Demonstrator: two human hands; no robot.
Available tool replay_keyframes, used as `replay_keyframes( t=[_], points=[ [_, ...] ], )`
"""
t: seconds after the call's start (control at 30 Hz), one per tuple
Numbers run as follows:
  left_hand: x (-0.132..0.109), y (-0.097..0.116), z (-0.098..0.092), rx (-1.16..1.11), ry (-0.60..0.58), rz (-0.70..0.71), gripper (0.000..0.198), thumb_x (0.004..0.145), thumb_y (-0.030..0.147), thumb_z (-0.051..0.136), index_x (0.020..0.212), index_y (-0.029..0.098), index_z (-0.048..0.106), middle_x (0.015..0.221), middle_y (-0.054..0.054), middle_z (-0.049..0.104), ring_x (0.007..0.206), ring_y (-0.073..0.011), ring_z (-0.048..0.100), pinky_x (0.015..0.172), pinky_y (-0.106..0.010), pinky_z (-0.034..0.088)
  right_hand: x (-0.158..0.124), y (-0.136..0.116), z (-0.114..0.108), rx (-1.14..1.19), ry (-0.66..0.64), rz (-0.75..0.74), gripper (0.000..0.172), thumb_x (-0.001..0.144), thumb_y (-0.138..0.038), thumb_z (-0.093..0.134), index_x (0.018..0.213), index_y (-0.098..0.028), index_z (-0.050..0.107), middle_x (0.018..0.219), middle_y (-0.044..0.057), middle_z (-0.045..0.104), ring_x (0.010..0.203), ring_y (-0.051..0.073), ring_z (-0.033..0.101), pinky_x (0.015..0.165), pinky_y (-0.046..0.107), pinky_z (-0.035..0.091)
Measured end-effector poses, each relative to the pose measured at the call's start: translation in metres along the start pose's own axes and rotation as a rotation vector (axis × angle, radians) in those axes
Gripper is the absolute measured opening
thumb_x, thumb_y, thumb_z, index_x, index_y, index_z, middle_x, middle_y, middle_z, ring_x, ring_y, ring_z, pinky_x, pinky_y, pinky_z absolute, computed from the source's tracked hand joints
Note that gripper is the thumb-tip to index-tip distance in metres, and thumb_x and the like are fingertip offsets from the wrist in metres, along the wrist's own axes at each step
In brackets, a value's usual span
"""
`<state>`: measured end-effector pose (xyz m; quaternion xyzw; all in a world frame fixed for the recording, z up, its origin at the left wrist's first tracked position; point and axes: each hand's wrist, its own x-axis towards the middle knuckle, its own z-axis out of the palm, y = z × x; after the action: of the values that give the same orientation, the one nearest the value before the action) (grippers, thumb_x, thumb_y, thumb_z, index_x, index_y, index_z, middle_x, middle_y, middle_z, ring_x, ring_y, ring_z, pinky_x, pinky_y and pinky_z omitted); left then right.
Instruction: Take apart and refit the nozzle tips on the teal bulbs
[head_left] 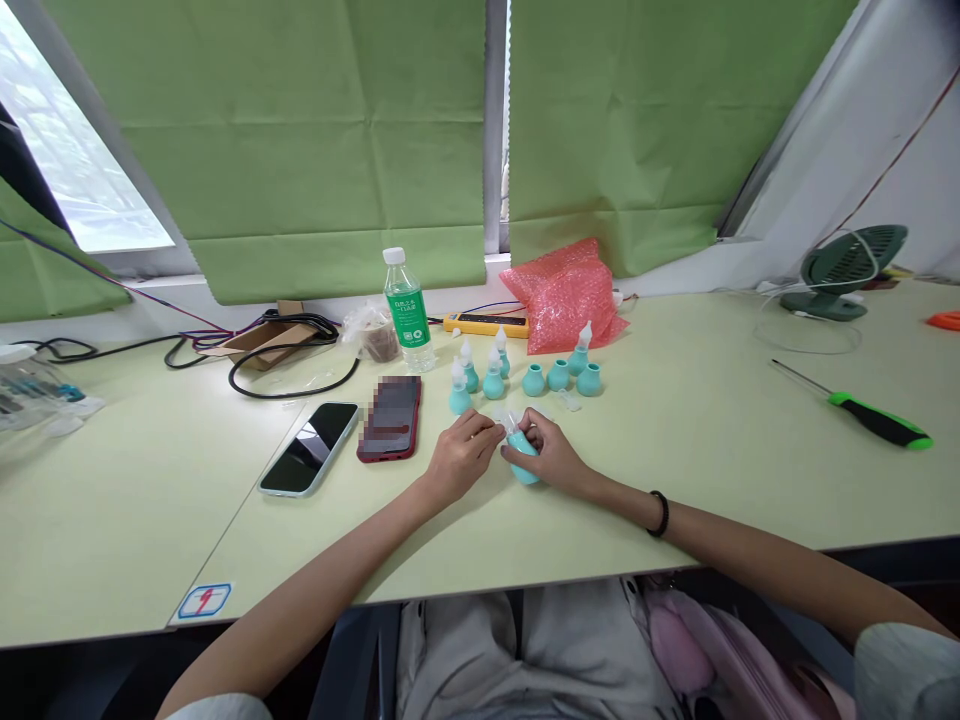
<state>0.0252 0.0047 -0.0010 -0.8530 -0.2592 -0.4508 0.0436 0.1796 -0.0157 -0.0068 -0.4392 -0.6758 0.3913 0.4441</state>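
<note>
1. At the table's (600, 535) near side, centrally, a teal bulb (523, 467) is clasped in the right hand (555, 455).
2. Left of its clear tip (512, 424), the left hand (465, 456) is curled; whether the tip is pinched cannot be told.
3. Light, soft, springy handling is to be expected; the round belly should be gripped gently, as it may dent.

Teal bulb (523, 472) is partly covered by right hand (559, 460); whether its clear tip (513, 424) is pinched by left hand (463, 455) can't be told. Red phone (403, 415) is part-pixelated. Clear jar (28, 385) is cut off by left edge, orange object (946, 320) by right. Fine print on bottle (409, 318) can't be read.
</note>
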Motion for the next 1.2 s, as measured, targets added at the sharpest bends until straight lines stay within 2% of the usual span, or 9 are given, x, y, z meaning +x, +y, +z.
replay_keyframes(
  t=[0.2,0.6,0.7,0.8,0.93,1.07,1.13,1.2],
  points=[
    [0.003,-0.001,-0.005,-0.025,-0.114,0.030,0.017,0.078,0.017,0.039,0.077,0.016,0.056,0.068,-0.005,0.056,0.065,-0.0116,0.046,0.055,-0.024,0.042,0.000,0.001,-0.001,-0.039,-0.009,-0.008,0.030,0.058,-0.028,0.057,0.067,-0.020,0.030,0.049,-0.008,0.031,0.043,0.006,0.030,0.041,0.019,0.026],
    [0.007,0.001,-0.006,0.048,-0.190,0.035,0.016,0.079,0.014,0.034,0.074,0.014,0.049,0.068,-0.005,0.053,0.068,-0.0129,0.046,0.059,-0.025,0.041,0.000,-0.001,-0.002,-0.004,-0.024,-0.007,0.030,0.056,-0.026,0.058,0.067,-0.020,0.030,0.052,-0.008,0.033,0.044,0.006,0.031,0.041,0.019,0.028],
    [0.005,0.004,-0.005,0.100,-0.209,-0.022,0.017,0.080,0.016,0.031,0.074,0.014,0.047,0.067,-0.006,0.053,0.067,-0.0132,0.046,0.056,-0.024,0.040,0.001,-0.002,-0.001,0.024,-0.025,-0.006,0.031,0.056,-0.024,0.059,0.067,-0.020,0.031,0.051,-0.008,0.032,0.043,0.005,0.031,0.041,0.018,0.028],
    [0.004,0.007,-0.005,0.071,-0.227,-0.151,0.017,0.080,0.019,0.029,0.078,0.015,0.045,0.068,-0.005,0.052,0.064,-0.0127,0.047,0.053,-0.024,0.039,0.002,-0.003,-0.002,0.072,-0.040,0.021,0.031,0.056,-0.025,0.060,0.067,-0.020,0.032,0.050,-0.009,0.034,0.042,0.006,0.033,0.040,0.018,0.028],
    [0.007,0.009,-0.007,-0.270,-0.283,-0.463,0.018,0.080,0.028,0.031,0.083,0.016,0.043,0.056,0.000,0.049,0.050,-0.0091,0.046,0.048,-0.021,0.039,0.006,-0.004,-0.005,0.170,-0.079,0.085,0.026,0.059,-0.027,0.059,0.069,-0.019,0.035,0.050,-0.007,0.045,0.045,0.008,0.043,0.044,0.020,0.033],
    [0.015,0.004,-0.013,-0.852,-0.338,-0.774,0.026,0.076,0.041,0.036,0.082,0.015,0.040,0.046,0.004,0.045,0.043,-0.0070,0.044,0.049,-0.023,0.043,0.012,-0.002,-0.012,0.269,-0.128,0.106,0.024,0.060,-0.029,0.059,0.071,-0.018,0.040,0.052,-0.002,0.054,0.047,0.011,0.048,0.047,0.023,0.037],
    [0.017,-0.001,-0.016,-1.086,-0.349,-0.849,0.029,0.075,0.044,0.037,0.082,0.015,0.038,0.044,0.006,0.042,0.041,-0.0064,0.041,0.050,-0.026,0.045,0.016,0.002,-0.017,0.326,-0.115,0.111,0.021,0.061,-0.029,0.057,0.070,-0.017,0.043,0.052,-0.001,0.055,0.046,0.011,0.049,0.047,0.023,0.037],
    [0.018,-0.005,-0.018,-1.137,-0.342,-0.868,0.030,0.075,0.044,0.036,0.082,0.016,0.038,0.044,0.006,0.040,0.041,-0.0066,0.040,0.051,-0.027,0.045,0.019,0.006,-0.021,0.373,-0.060,0.128,0.018,0.063,-0.029,0.055,0.069,-0.016,0.045,0.050,0.000,0.056,0.045,0.011,0.049,0.045,0.022,0.036]
  ],
)
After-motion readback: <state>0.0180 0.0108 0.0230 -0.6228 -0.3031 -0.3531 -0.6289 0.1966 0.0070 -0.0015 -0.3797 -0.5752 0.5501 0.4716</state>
